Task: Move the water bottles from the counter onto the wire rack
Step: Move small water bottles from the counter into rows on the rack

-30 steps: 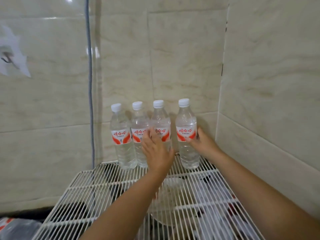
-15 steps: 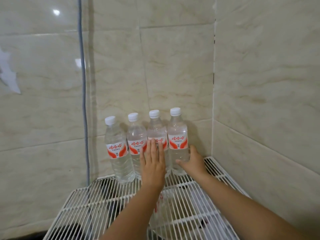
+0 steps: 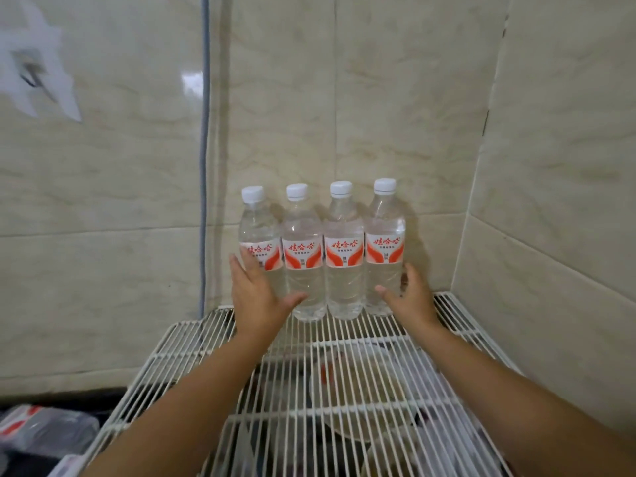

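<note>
Four water bottles [image 3: 321, 251] stand shoulder to shoulder along the back of the wire rack [image 3: 344, 370], leaving no gap between them. Tiled walls [image 3: 550, 166] close in behind and on the right (a tight corner). The rack's front half lies open for the hands.

We see beige marbled wall tiles [image 3: 395, 98] meeting in a corner at the right. A grey cable [image 3: 205, 132] runs straight down the wall on the left. Farther left, a torn white patch [image 3: 38, 77] clings to the tile. At the lower left lies a blurred plastic-wrapped package with red markings [image 3: 41, 428].
</note>
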`<move>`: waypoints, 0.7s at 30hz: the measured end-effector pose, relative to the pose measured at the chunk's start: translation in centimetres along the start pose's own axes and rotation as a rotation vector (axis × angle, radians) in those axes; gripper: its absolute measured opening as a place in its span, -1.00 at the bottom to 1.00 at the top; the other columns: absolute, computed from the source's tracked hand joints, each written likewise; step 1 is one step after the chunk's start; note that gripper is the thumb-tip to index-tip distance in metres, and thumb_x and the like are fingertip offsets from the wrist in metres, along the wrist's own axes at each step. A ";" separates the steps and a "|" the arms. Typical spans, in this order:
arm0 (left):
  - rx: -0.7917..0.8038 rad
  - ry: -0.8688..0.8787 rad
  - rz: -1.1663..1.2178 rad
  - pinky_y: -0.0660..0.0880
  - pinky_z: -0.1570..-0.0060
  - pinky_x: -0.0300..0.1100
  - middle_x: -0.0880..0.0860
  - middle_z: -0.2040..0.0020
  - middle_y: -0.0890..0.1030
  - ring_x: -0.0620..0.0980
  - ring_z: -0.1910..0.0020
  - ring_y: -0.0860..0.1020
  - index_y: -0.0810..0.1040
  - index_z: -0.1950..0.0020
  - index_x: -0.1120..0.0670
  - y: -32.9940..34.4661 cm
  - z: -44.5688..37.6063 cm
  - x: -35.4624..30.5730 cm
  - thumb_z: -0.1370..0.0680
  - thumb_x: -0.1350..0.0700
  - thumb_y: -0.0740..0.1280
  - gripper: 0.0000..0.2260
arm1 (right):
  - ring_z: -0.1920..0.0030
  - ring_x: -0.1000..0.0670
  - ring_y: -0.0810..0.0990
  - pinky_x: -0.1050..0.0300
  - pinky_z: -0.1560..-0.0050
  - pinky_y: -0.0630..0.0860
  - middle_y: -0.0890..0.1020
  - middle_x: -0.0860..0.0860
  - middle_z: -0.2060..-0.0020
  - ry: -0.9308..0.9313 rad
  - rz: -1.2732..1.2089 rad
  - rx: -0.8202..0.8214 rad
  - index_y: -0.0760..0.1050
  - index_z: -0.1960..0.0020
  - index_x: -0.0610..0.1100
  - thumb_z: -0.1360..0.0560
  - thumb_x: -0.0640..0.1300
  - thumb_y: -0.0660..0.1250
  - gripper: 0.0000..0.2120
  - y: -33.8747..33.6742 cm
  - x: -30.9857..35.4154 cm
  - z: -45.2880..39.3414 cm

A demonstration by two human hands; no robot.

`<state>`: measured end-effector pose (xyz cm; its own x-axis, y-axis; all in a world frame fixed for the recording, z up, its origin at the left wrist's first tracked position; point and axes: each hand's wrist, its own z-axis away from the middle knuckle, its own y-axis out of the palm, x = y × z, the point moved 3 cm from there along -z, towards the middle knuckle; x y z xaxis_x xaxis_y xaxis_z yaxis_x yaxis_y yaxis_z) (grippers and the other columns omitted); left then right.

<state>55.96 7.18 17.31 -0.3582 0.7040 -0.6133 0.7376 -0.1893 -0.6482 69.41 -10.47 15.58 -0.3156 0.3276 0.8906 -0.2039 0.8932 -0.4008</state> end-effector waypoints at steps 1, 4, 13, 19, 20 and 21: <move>0.008 -0.002 0.007 0.05 -0.48 0.04 0.24 -0.51 -0.16 0.19 -0.51 -0.04 -0.32 -0.48 0.15 0.4 -0.1 -0.2 -0.26 -0.16 0.49 0.17 | -0.31 -0.16 0.40 -0.05 -0.25 0.38 0.39 -0.14 -0.34 -0.003 0.000 -0.002 0.23 -0.42 -0.14 -0.45 -0.16 0.38 -0.40 0.1 0.0 0.0; -0.015 -0.049 0.004 -0.06 -0.48 0.03 0.27 -0.50 -0.23 0.20 -0.50 -0.16 -0.32 -0.48 0.13 1.1 0.1 -1.7 -0.24 -0.20 0.49 0.18 | -0.31 -0.16 0.40 -0.05 -0.25 0.38 0.39 -0.14 -0.34 -0.002 -0.003 -0.007 0.23 -0.41 -0.14 -0.44 -0.16 0.38 -0.40 0.3 -0.1 -0.1; -0.036 -0.087 -0.106 -0.17 -0.45 0.03 0.31 -0.47 -0.28 0.23 -0.49 -0.23 -0.35 -0.48 0.05 0.9 -1.2 -1.6 -0.25 -0.22 0.47 0.17 | -0.26 -0.14 0.46 -0.07 -0.25 0.44 0.45 -0.13 -0.29 -0.014 -0.005 -0.011 0.28 -0.37 -0.15 -0.43 -0.15 0.39 -0.44 1.6 0.2 -0.1; -0.046 -0.083 -0.099 -0.17 -0.45 0.05 0.30 -0.48 -0.28 0.23 -0.49 -0.24 -0.31 -0.49 0.04 -0.2 -1.4 -0.1 -0.25 -0.16 0.50 0.16 | -0.28 -0.15 0.44 -0.13 -0.27 0.43 0.41 -0.14 -0.33 -0.019 0.019 0.027 0.22 -0.41 -0.14 -0.44 -0.12 0.38 -0.39 3.1 1.1 0.3; -0.039 -0.083 -0.101 -0.17 -0.45 0.05 0.29 -0.48 -0.28 0.23 -0.49 -0.25 -0.32 -0.49 0.04 -0.3 -1.3 0.0 -0.25 -0.16 0.50 0.16 | -0.28 -0.15 0.44 -0.12 -0.27 0.43 0.41 -0.14 -0.33 -0.015 0.026 0.028 0.22 -0.41 -0.14 -0.44 -0.12 0.38 -0.39 3.0 1.2 0.4; -0.034 -0.081 -0.111 -0.17 -0.45 0.05 0.30 -0.48 -0.29 0.23 -0.49 -0.25 -0.32 -0.49 0.05 -0.3 -1.3 0.1 -0.26 -0.16 0.49 0.15 | -0.28 -0.15 0.45 -0.10 -0.27 0.43 0.42 -0.14 -0.32 -0.013 0.029 0.034 0.23 -0.40 -0.14 -0.44 -0.12 0.38 -0.40 2.9 1.3 0.5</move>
<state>56.39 8.19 18.03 -0.4831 0.6614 -0.5738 0.7093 -0.0886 -0.6993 67.93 -7.59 15.42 -0.3335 0.3490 0.8758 -0.2261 0.8722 -0.4337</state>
